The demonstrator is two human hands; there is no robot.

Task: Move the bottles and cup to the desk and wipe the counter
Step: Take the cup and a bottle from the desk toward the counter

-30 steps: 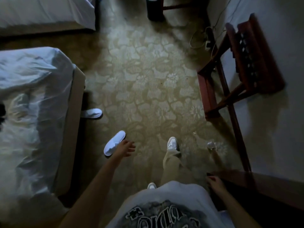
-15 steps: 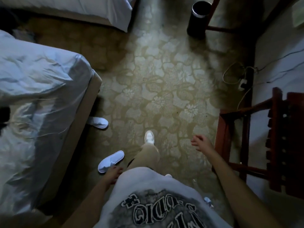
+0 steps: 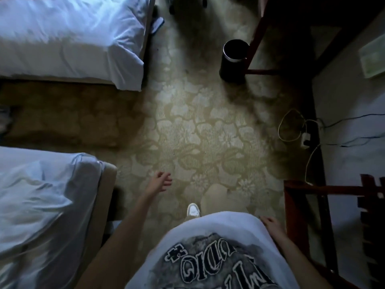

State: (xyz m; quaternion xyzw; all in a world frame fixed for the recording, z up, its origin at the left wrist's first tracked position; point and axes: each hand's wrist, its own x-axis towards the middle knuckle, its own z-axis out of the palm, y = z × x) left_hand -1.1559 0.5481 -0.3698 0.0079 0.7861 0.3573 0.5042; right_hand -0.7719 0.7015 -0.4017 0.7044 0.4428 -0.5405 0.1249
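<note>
1. Although the room is dim, the patterned carpet [image 3: 200, 130] fills most of the view, a lit aisle running ahead between the furniture.
2. Two beds lie to the left: the far bed [image 3: 68, 36] at top, the near bed [image 3: 45, 205] beside the person's left arm.
3. Dark wooden furniture [image 3: 268, 34] stands at upper right, possibly the desk's legs, though shadow hides its top; a red wooden rack [image 3: 308, 188] sits at lower right by the wall.
4. A dark round bin [image 3: 234, 59] stands just beside that furniture's leg.
5. The left hand [image 3: 160, 181] swings forward over the carpet, fingers loosely spread and holding nothing.
6. The right hand [image 3: 269, 223] hangs by the shirt hem, fingers relaxed and seemingly empty, partly hidden.
7. No bottle, cup or counter is in sight, so neither hand is nearer; I judge the person is walking, between carries or towards the counter.
</note>
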